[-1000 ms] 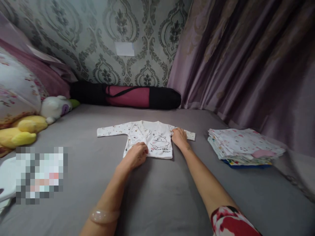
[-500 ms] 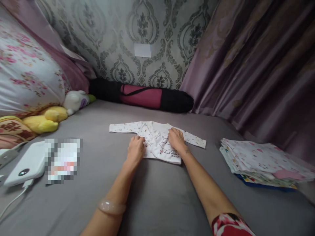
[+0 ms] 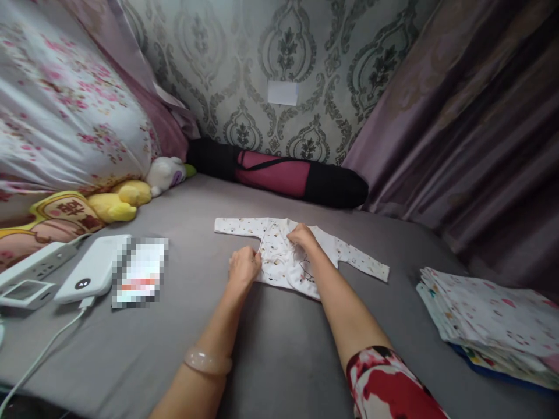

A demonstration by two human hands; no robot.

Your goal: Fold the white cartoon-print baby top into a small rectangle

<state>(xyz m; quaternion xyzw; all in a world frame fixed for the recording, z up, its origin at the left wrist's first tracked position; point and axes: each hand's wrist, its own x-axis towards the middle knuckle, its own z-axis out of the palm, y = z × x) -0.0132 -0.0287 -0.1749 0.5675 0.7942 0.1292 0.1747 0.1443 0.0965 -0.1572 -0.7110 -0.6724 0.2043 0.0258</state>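
Observation:
A small white baby shirt (image 3: 276,269) lies spread on the grey sheet, long sleeves stretched out to both sides. Tiny prints cover it, and a line-drawn figure on its right front is partly hidden by my right forearm. At the shirt's left side edge, my left hand (image 3: 245,267) is closed, its fingertips pinching the edge of the fabric. My right hand (image 3: 302,237) is over the upper front, near the overlapping middle edge. Its thumb and fingers are pressed together on the cloth there.
Folded printed cloths (image 3: 493,320) are stacked on the right. To the left are a white power bank (image 3: 94,270) with a cable, a power strip (image 3: 41,267), a blurred-out item (image 3: 142,272) and plush toys (image 3: 116,203). A long black-and-red bag (image 3: 279,174) lies against the wall.
My right hand has moved from the shirt's right chest toward its middle front. My left hand stays by the left side edge. The view has turned left, shifting the scene rightward.

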